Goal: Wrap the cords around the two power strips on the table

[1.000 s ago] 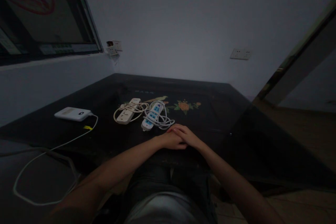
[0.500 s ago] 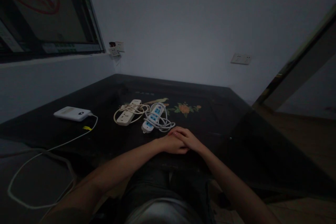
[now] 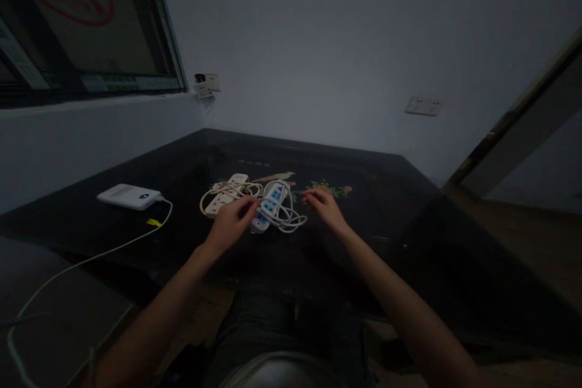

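A white power strip with blue sockets (image 3: 275,195) lies slanted on the dark table, its pale cord (image 3: 291,218) looped over it and out to its right. Left of it is a cream power strip (image 3: 239,179) with its own coiled cord. My left hand (image 3: 230,224) is at the near end of both strips and hides part of the cream one; thumb and fingers are apart, and whether they touch a cord I cannot tell. To the right of the blue-socketed strip, my right hand (image 3: 326,207) hovers with loosely bent fingers and nothing seen in them.
On the left of the dark table (image 3: 377,194) rests a white power bank (image 3: 125,196) with a white cable (image 3: 100,253) running off the near edge. A small yellow tag (image 3: 154,222) lies by it. Wall sockets (image 3: 424,105) are behind the table, and a window is at left.
My hands, earlier clasped at the table's near edge, have come apart and moved forward. The left is now beside the strips, the right just right of the looped cord.
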`<state>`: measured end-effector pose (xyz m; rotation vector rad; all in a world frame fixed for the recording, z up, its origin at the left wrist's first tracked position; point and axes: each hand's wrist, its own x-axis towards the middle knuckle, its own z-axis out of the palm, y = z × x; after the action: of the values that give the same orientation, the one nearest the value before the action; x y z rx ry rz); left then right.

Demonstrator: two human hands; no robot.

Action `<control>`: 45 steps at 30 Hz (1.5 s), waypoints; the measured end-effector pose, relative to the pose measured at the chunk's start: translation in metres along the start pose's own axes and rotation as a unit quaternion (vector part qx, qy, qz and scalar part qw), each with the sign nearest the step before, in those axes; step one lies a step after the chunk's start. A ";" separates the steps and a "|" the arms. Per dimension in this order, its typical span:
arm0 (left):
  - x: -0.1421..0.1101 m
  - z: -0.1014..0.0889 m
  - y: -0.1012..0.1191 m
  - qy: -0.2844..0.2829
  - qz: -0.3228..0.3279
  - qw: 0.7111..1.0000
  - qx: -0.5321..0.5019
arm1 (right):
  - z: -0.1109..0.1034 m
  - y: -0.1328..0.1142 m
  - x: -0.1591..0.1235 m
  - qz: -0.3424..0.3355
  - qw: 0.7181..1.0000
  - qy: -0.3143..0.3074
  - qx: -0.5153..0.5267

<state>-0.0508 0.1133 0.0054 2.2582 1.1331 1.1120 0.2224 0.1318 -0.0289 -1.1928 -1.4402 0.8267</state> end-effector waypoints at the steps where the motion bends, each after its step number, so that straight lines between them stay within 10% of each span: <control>1: -0.002 -0.002 -0.011 0.018 -0.041 0.999 -0.006 | 0.006 0.007 0.011 0.010 1.000 0.012 -0.006; 10: -0.012 0.021 -0.053 -0.028 -0.144 0.989 -0.021 | 0.055 0.045 0.075 0.106 0.993 0.042 -0.016; 20: -0.008 0.030 -0.056 -0.065 -0.155 0.983 -0.076 | 0.052 0.030 0.062 0.158 0.982 -0.032 0.093; 37: 0.000 0.074 0.009 -0.258 -0.118 0.937 -0.205 | -0.060 0.000 -0.020 0.142 0.982 0.052 0.111; 45: 0.025 0.090 0.023 -0.355 -0.138 0.894 -0.237 | -0.075 0.018 -0.032 0.159 0.980 0.082 0.085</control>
<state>0.0404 0.1206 -0.0236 1.7887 0.7313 0.3251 0.2985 0.0978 -0.0379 -1.3453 -1.0365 1.0219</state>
